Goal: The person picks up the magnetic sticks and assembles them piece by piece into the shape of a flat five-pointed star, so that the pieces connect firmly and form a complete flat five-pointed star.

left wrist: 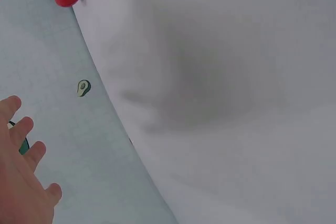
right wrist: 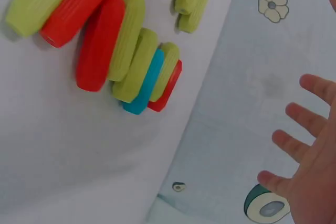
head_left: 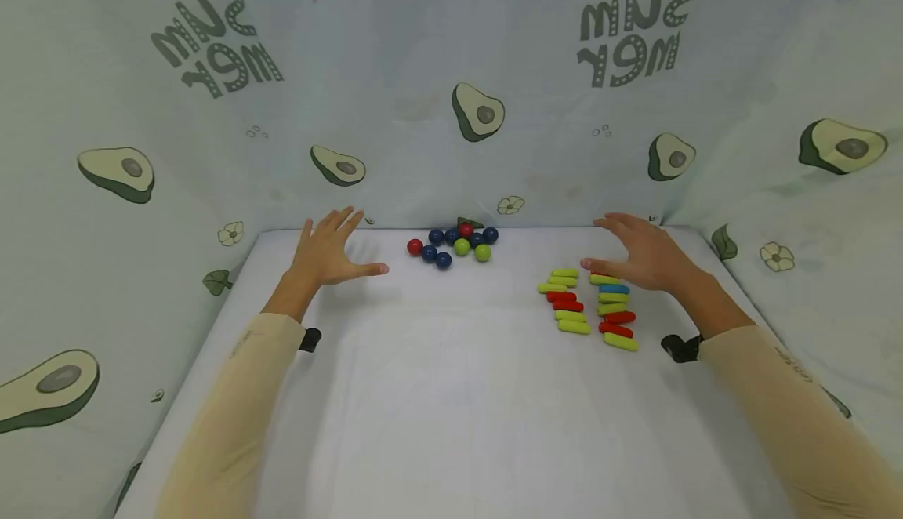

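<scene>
My left hand [head_left: 324, 254] hovers over the back left of the white table, fingers spread and thumb pointing right, holding nothing. To its right, along the back edge, lies a cluster of small balls: red [head_left: 415, 247], dark blue [head_left: 443, 260] and green [head_left: 483, 252]. On the other side, my right hand [head_left: 647, 256] is held with fingers extended and thumb apart, also without anything in it. Its thumb overlaps the far end of a column of short ribbed sticks, yellow-green [head_left: 621, 342], red [right wrist: 100, 43] and blue [right wrist: 144, 82]. A second column of red [head_left: 567, 306] and yellow-green sticks lies left of it.
A pale cloth [head_left: 409, 166] printed with avocados hangs behind the table [head_left: 437, 409] and along both sides. Dark straps show at the left wrist [head_left: 310, 339] and right wrist [head_left: 681, 348], beside the beige sleeves.
</scene>
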A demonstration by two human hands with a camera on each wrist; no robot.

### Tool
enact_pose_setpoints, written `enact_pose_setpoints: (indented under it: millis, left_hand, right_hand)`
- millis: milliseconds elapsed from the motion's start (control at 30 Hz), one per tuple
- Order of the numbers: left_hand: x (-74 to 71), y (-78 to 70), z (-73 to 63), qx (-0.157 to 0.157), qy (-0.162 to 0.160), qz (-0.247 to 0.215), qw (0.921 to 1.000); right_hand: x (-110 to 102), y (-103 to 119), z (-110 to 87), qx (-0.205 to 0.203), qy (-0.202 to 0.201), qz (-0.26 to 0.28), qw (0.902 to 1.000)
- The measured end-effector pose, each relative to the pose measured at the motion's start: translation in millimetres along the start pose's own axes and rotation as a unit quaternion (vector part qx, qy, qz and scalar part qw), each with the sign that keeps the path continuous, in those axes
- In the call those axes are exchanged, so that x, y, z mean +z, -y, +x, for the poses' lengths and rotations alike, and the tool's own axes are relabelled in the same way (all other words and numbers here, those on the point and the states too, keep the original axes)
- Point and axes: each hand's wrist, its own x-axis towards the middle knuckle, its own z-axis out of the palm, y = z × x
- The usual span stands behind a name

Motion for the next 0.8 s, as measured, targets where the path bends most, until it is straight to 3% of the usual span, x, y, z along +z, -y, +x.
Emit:
enact_pose_setpoints:
  millis: [333,600,800]
  left_hand:
    - [37.4,-15.8,-4.5,0.026,-0.02,-0.073,0.9968]
    - [60.2,-25.0,-6.5,0.025,-0.011,-0.162,0.9864]
    - [66.2,-36.2,3.5,0.031,-0.004,-0.208,0.9777]
  right_hand:
    - [35.8,4.6,-45.8,0.023,0.027,0.056,0.9978]
    - [58.8,11.2,-87.7,0.006,-0.026,0.105,0.9941]
    - [78.1,21.9,-96.4,-0.013,-0.027,0.133,0.9906]
